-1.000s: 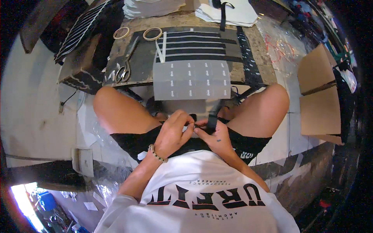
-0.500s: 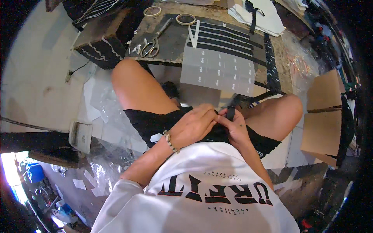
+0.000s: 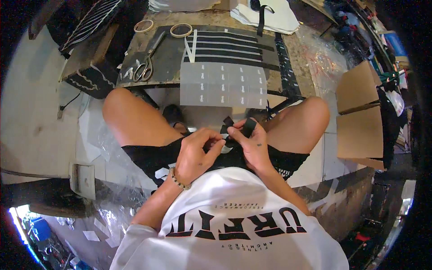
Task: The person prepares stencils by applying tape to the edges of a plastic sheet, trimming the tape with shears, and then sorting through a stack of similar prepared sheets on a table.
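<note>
Above my lap, my right hand (image 3: 254, 146) is closed on a black strap (image 3: 248, 128), pinched between thumb and fingers. A loop of it stands up over the fingers, and a short dark end (image 3: 228, 122) sticks out toward the left. Close beside it, my left hand (image 3: 198, 150) has its fingers curled and thumb and fingertips together near the strap. What lies between those fingertips is too small to make out. On the low table ahead, a translucent sheet with rows of small white prints (image 3: 222, 85) hangs over the near edge, with several black strips (image 3: 225, 51) behind it.
Scissors (image 3: 143, 71) and two tape rolls (image 3: 181, 30) lie on the table's left half. White sheets (image 3: 265, 20) with another black strap (image 3: 262, 22) sit at the back right. Cardboard boxes (image 3: 360, 128) stand to my right, a dark box (image 3: 92, 67) to the left.
My hands were close together and have moved slightly apart. More of the black strap now shows at my right hand. The view has shifted, so the table appears farther left.
</note>
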The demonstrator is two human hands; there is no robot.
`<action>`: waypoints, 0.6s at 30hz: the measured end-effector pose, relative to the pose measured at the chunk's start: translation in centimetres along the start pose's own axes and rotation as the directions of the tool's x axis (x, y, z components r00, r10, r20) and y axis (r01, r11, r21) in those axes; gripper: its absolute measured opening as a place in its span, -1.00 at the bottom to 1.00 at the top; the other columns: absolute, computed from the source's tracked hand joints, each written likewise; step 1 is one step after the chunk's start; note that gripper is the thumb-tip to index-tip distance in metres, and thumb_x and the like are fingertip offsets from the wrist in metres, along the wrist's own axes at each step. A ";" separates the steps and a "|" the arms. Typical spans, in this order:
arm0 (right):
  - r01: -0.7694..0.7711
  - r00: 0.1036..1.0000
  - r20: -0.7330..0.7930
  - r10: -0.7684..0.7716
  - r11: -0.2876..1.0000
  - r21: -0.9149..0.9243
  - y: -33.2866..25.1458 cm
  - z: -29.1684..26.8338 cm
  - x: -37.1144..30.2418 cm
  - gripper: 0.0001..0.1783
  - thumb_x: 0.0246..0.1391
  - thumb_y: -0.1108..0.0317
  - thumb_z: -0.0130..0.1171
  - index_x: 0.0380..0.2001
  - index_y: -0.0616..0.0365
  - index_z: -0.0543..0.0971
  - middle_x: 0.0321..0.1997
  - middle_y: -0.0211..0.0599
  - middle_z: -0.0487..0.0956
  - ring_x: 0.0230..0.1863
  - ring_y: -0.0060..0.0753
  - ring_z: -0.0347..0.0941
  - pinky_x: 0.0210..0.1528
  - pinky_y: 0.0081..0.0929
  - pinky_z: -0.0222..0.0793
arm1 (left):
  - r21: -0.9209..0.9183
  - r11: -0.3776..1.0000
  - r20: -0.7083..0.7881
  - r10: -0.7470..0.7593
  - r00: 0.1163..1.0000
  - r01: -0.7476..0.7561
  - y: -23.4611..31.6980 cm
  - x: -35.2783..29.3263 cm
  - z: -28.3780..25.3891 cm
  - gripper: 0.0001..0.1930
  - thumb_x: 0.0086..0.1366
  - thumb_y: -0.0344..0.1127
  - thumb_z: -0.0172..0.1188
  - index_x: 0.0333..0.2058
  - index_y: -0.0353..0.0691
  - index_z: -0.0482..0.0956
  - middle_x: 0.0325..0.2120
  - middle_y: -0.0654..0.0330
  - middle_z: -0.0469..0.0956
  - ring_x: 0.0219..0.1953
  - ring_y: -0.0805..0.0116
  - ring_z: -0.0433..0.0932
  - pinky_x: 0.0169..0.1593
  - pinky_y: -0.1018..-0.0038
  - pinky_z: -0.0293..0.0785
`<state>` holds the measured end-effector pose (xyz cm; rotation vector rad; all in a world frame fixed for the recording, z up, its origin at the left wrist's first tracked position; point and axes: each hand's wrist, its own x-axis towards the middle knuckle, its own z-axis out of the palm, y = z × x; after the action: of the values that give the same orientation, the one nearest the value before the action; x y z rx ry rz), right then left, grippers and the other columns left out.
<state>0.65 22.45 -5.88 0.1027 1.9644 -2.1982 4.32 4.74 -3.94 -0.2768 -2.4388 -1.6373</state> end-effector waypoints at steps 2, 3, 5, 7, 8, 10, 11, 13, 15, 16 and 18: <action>0.047 0.998 -0.047 -0.045 0.998 0.031 0.1 0.6 -0.2 -0.83 0.06 0.48 0.39 -0.32 0.19 0.57 -0.39 -0.44 0.58 -0.34 -0.62 0.49 -0.24 -0.62 0.41 | 0.011 1.000 -0.007 -0.027 1.000 0.027 -0.1 0.0 0.3 -0.85 0.16 -0.41 0.37 -0.32 -0.31 0.62 -0.43 0.09 0.62 -0.42 0.27 0.61 -0.32 0.42 0.51; 0.093 0.992 -0.093 -0.088 0.994 0.059 0.1 0.9 -0.3 -0.84 0.06 0.45 0.40 -0.35 0.20 0.58 -0.40 -0.46 0.59 -0.35 -0.65 0.47 -0.26 -0.61 0.39 | -0.003 0.999 -0.006 -0.044 0.999 0.044 -0.2 0.1 0.3 -0.84 0.16 -0.42 0.37 -0.31 -0.33 0.62 -0.44 0.08 0.60 -0.44 0.28 0.61 -0.34 0.43 0.52; 0.093 0.991 -0.098 -0.089 0.995 0.034 0.2 0.8 -0.7 -0.83 0.05 0.44 0.40 -0.36 0.19 0.58 -0.39 -0.46 0.59 -0.33 -0.64 0.46 -0.23 -0.62 0.39 | -0.014 0.998 -0.008 -0.056 0.998 0.056 0.0 0.0 0.4 -0.83 0.16 -0.42 0.37 -0.29 -0.34 0.62 -0.44 0.07 0.59 -0.45 0.30 0.60 -0.36 0.45 0.52; 0.067 0.990 -0.122 -0.075 0.996 -0.066 0.2 0.7 -0.7 -0.82 0.03 0.44 0.42 -0.35 0.19 0.58 -0.38 -0.46 0.59 -0.33 -0.63 0.47 -0.22 -0.63 0.40 | -0.087 0.983 -0.018 -0.165 0.986 0.162 0.7 0.2 0.6 -0.76 0.12 -0.39 0.43 -0.27 -0.32 0.59 -0.42 0.14 0.62 -0.42 0.37 0.60 -0.31 0.45 0.53; 0.081 0.993 -0.091 -0.079 0.997 0.017 0.1 0.7 -0.8 -0.81 0.03 0.44 0.43 -0.34 0.19 0.59 -0.37 -0.47 0.60 -0.32 -0.61 0.48 -0.21 -0.62 0.41 | -0.012 0.988 -0.037 -0.154 0.987 0.154 1.0 0.4 0.4 -0.70 0.10 -0.37 0.47 -0.25 -0.32 0.55 -0.33 0.12 0.61 -0.31 0.39 0.61 -0.28 0.45 0.53; 0.060 0.996 -0.069 -0.056 0.997 0.050 -0.3 1.0 -1.1 -0.79 0.02 0.45 0.43 -0.31 0.21 0.59 -0.30 -0.41 0.61 -0.26 -0.59 0.49 -0.15 -0.60 0.41 | -0.189 0.967 -0.010 -0.178 0.984 0.173 -0.4 0.3 0.7 -0.63 0.09 -0.38 0.50 -0.18 -0.29 0.51 -0.25 0.20 0.58 -0.19 0.46 0.54 -0.15 0.48 0.50; 0.059 0.997 -0.052 -0.056 0.997 0.052 -0.7 1.1 -1.3 -0.79 0.02 0.45 0.43 -0.31 0.22 0.59 -0.27 -0.39 0.60 -0.23 -0.58 0.49 -0.12 -0.59 0.40 | -0.382 0.895 0.023 -0.241 0.970 0.232 -1.4 0.0 1.1 -0.60 0.10 -0.40 0.50 -0.15 -0.27 0.50 -0.25 0.24 0.57 -0.17 0.48 0.52 -0.11 0.50 0.48; 0.055 0.997 -0.050 -0.051 0.995 0.085 -0.4 0.5 -1.2 -0.77 0.03 0.48 0.42 -0.27 0.21 0.57 -0.26 -0.35 0.58 -0.20 -0.57 0.48 -0.09 -0.55 0.40 | -0.457 0.854 0.089 -0.233 0.968 0.248 -0.7 0.4 0.7 -0.64 0.14 -0.51 0.44 -0.14 -0.25 0.48 -0.27 0.29 0.54 -0.22 0.51 0.50 -0.10 0.55 0.46; 0.093 0.996 -0.020 -0.092 0.992 0.086 0.2 0.0 -0.7 -0.74 0.03 0.50 0.41 -0.23 0.21 0.55 -0.24 -0.37 0.57 -0.21 -0.57 0.47 -0.10 -0.55 0.40 | -0.591 0.746 0.152 -0.269 0.951 0.305 -1.9 0.2 0.8 -0.67 0.15 -0.52 0.42 -0.15 -0.25 0.49 -0.31 0.32 0.53 -0.26 0.58 0.49 -0.16 0.59 0.46; 0.029 0.999 0.012 -0.032 0.982 0.185 -0.1 -0.1 -0.8 -0.71 0.03 0.52 0.40 -0.18 0.20 0.53 -0.25 -0.40 0.55 -0.23 -0.57 0.47 -0.09 -0.55 0.41 | -0.643 0.700 0.164 -0.271 0.949 0.311 -1.7 0.6 0.7 -0.70 0.17 -0.52 0.41 -0.17 -0.26 0.49 -0.34 0.34 0.53 -0.31 0.63 0.48 -0.22 0.62 0.46; 0.053 0.994 0.082 -0.066 0.987 0.152 -0.3 -0.6 -0.4 -0.66 0.02 0.53 0.40 -0.14 0.20 0.53 -0.24 -0.40 0.54 -0.21 -0.57 0.46 -0.07 -0.55 0.40 | -0.546 0.758 0.263 -0.250 0.932 0.357 -1.2 1.1 -0.7 -0.76 0.25 -0.50 0.33 -0.13 -0.29 0.54 -0.28 0.31 0.56 -0.26 0.59 0.51 -0.15 0.59 0.48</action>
<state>0.92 23.15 -5.59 -0.0299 1.7784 -2.3442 2.93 3.72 -4.46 -0.1038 -2.0904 -2.6088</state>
